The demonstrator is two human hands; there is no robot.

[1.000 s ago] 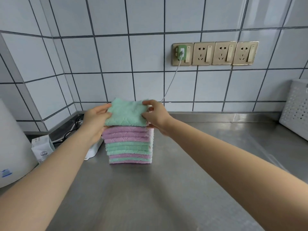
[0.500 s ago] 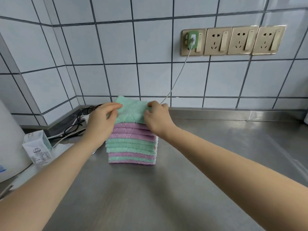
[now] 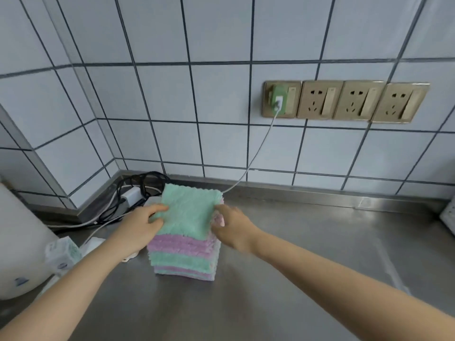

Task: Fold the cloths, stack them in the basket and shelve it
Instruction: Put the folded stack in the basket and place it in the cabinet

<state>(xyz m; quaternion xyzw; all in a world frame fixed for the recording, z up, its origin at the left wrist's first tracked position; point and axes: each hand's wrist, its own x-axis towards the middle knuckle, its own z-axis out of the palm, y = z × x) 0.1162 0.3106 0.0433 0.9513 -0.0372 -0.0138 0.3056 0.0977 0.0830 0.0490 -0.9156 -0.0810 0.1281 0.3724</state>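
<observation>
A stack of folded cloths [image 3: 184,254] in pink and green layers stands on the steel counter [image 3: 295,242] near the back wall. The top green cloth [image 3: 189,212] lies flat on the stack. My left hand [image 3: 140,227] pinches its left edge between thumb and fingers. At the right edge, my right hand [image 3: 234,230] has its fingertips curled onto the green cloth and the pink layers just below. A sliver of the white perforated basket [image 3: 450,217] shows at the far right edge.
A white rounded appliance [image 3: 17,254] and a small carton [image 3: 62,254] stand at the left. Tangled black cables [image 3: 128,193] fill the back corner. A white cable [image 3: 256,153] runs from a green charger [image 3: 278,99] in the wall sockets down behind the stack.
The green cloth, held tilted above the stack before, now lies flat on top of it. Both hands stay at its edges. The view has shifted left, so less basket shows.
</observation>
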